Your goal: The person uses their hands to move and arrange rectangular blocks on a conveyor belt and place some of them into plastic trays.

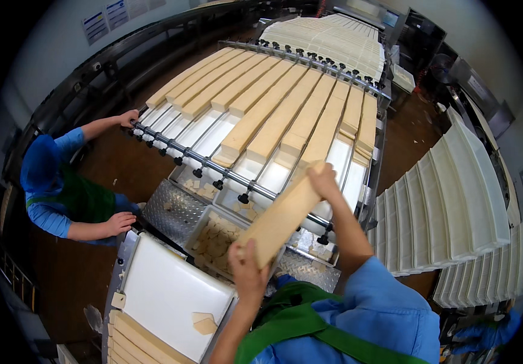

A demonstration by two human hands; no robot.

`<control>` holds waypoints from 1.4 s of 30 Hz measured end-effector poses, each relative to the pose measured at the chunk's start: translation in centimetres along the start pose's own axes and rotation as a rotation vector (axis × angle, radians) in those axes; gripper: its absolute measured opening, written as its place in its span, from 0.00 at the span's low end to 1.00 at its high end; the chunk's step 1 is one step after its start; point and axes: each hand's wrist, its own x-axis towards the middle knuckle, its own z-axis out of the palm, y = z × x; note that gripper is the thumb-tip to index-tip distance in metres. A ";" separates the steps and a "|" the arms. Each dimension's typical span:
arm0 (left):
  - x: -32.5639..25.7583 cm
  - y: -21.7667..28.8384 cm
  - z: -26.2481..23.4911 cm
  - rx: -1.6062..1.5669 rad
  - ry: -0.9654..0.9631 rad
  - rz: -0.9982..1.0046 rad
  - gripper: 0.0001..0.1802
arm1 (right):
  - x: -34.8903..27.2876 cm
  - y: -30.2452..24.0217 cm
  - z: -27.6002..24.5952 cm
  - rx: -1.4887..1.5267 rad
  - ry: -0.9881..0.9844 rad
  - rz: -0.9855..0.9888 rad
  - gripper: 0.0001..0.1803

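Observation:
Between my two hands I hold a long stack of thin beige wafers, tilted over the near bar of the conveyor. My left hand is closed on its lower near end. At the upper far end, my right hand grips it. Just beyond lie several long rows of wafers in lanes between metal rods on the white conveyor belt. Below the held stack, a grey bin contains broken wafer pieces.
At left a co-worker in blue and green rests one hand on the conveyor bar. Front left is a white surface with a loose wafer and wafer rows. White ribbed trays stand at right. Metal steps lie below.

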 end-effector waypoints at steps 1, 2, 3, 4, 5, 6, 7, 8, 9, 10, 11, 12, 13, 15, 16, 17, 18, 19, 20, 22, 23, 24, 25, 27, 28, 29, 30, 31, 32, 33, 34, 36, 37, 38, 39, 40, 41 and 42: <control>1.1 1.7 1.1 -0.038 -0.045 0.037 0.44 | 1.6 1.0 -2.1 -0.003 -0.035 0.033 0.49; 1.9 3.5 2.1 -0.083 -0.097 0.083 0.42 | 4.5 3.8 -3.8 -0.172 -0.032 0.023 0.45; 2.3 4.4 3.5 -0.084 -0.098 0.083 0.42 | 7.4 6.0 -4.8 -0.342 -0.030 0.010 0.43; 2.6 4.7 4.9 -0.196 -0.208 0.049 0.41 | 8.4 5.7 -5.3 -0.342 -0.046 0.003 0.43; 2.9 5.0 5.9 -0.310 -0.315 0.013 0.39 | 9.4 5.4 -5.8 -0.514 -0.103 -0.049 0.40; 3.5 5.5 6.8 -0.320 -0.372 0.049 0.37 | 10.4 5.4 -6.4 -0.685 -0.150 -0.095 0.38; 3.7 5.8 8.0 -0.317 -0.371 0.042 0.37 | 11.8 5.3 -6.6 -0.685 -0.157 -0.097 0.38; 3.8 5.8 9.4 -0.314 -0.393 0.066 0.36 | 13.1 5.0 -6.8 -0.724 -0.122 -0.115 0.36; 4.2 6.1 10.4 -0.310 -0.418 0.092 0.36 | 14.5 4.9 -6.9 -0.760 -0.086 -0.130 0.35; 4.8 6.4 11.3 -0.312 -0.415 0.102 0.32 | 15.8 4.8 -7.1 -0.765 -0.077 -0.124 0.35; 5.2 6.6 11.9 -0.309 -0.415 0.096 0.32 | 17.1 4.9 -7.2 -0.764 -0.083 -0.125 0.35; 5.7 6.7 12.8 -0.327 -0.432 0.038 0.30 | 18.5 5.2 -7.5 -0.784 -0.078 -0.116 0.35; 6.2 6.9 13.6 -0.346 -0.448 -0.019 0.28 | 19.8 5.6 -7.9 -0.804 -0.072 -0.106 0.35; 7.0 7.0 15.1 -0.325 -0.431 -0.025 0.28 | 21.7 5.6 -7.8 -0.796 -0.109 -0.096 0.36; 7.2 6.9 15.6 -0.304 -0.415 -0.028 0.27 | 21.5 4.9 -7.8 -0.775 -0.145 -0.077 0.37; 7.5 7.0 15.9 -0.300 -0.410 -0.040 0.27 | 21.6 4.4 -7.6 -0.754 -0.180 -0.057 0.37; 7.7 7.2 16.2 -0.289 -0.418 -0.050 0.28 | 22.1 4.7 -7.8 -0.757 -0.184 -0.055 0.37; 8.0 7.4 16.5 -0.279 -0.427 -0.060 0.28 | 22.5 5.1 -8.2 -0.757 -0.129 -0.055 0.37; 8.4 7.7 16.9 -0.281 -0.429 -0.062 0.28 | 22.9 5.4 -8.5 -0.757 -0.074 -0.054 0.37; 9.2 7.9 17.5 -0.271 -0.458 -0.087 0.27 | 23.0 4.6 -8.4 -0.768 -0.090 -0.046 0.37; 9.5 7.8 18.3 -0.265 -0.454 -0.099 0.27 | 22.9 4.2 -8.3 -0.778 -0.095 -0.032 0.38; 9.9 7.5 19.4 -0.298 -0.446 -0.067 0.27 | 23.0 4.9 -8.1 -0.736 -0.007 -0.059 0.37; 10.5 7.3 20.3 -0.328 -0.434 -0.042 0.27 | 22.6 4.8 -7.7 -0.738 -0.013 -0.064 0.37; 11.7 6.7 22.0 -0.362 -0.442 -0.058 0.26 | 21.2 4.6 -6.8 -0.644 0.246 -0.130 0.37; 12.2 6.3 22.8 -0.405 -0.403 0.006 0.26 | 20.4 4.5 -5.9 -0.626 0.275 -0.173 0.37; 12.5 5.9 23.3 -0.444 -0.361 0.067 0.26 | 19.3 4.5 -5.3 -0.629 0.256 -0.189 0.37; 12.9 6.1 22.6 -0.467 -0.384 -0.027 0.25 | 17.8 4.1 -4.5 -0.635 0.200 -0.249 0.37; 12.9 6.0 21.9 -0.452 -0.359 -0.064 0.25 | 16.2 3.8 -3.6 -0.639 0.136 -0.313 0.36; 12.6 5.8 21.1 -0.476 -0.313 -0.069 0.24 | 14.9 4.3 -2.8 -0.644 0.149 -0.378 0.34; 12.3 5.5 20.1 -0.495 -0.266 -0.073 0.23 | 13.7 5.1 -2.8 -0.584 0.120 -0.475 0.33; 12.1 5.6 18.6 -0.508 -0.229 -0.077 0.22 | 12.0 6.9 -2.8 -0.537 0.198 -0.602 0.30; 10.5 4.0 15.7 -0.462 -0.095 -0.108 0.22 | 6.6 7.4 -3.7 -0.294 0.073 -0.802 0.27; 9.5 2.8 14.1 -0.422 -0.022 -0.106 0.23 | 3.0 6.7 -4.3 -0.328 0.027 -0.818 0.27; 8.3 1.4 12.8 -0.353 0.062 -0.154 0.23 | -0.2 6.5 -4.8 -0.411 -0.034 -0.760 0.29; 7.1 -0.6 11.2 -0.233 0.119 -0.113 0.23 | -2.2 7.9 -4.9 -0.460 -0.077 -0.783 0.30; 5.9 -2.3 9.9 -0.118 0.152 -0.199 0.24 | -4.4 8.0 -5.1 -0.471 -0.111 -0.755 0.31; 4.5 -3.6 8.5 -0.005 0.184 -0.283 0.26 | -5.3 9.7 -5.0 -0.516 -0.138 -0.721 0.32; 2.9 -4.8 7.3 0.083 0.191 -0.392 0.28 | -5.9 10.9 -4.8 -0.516 -0.126 -0.684 0.32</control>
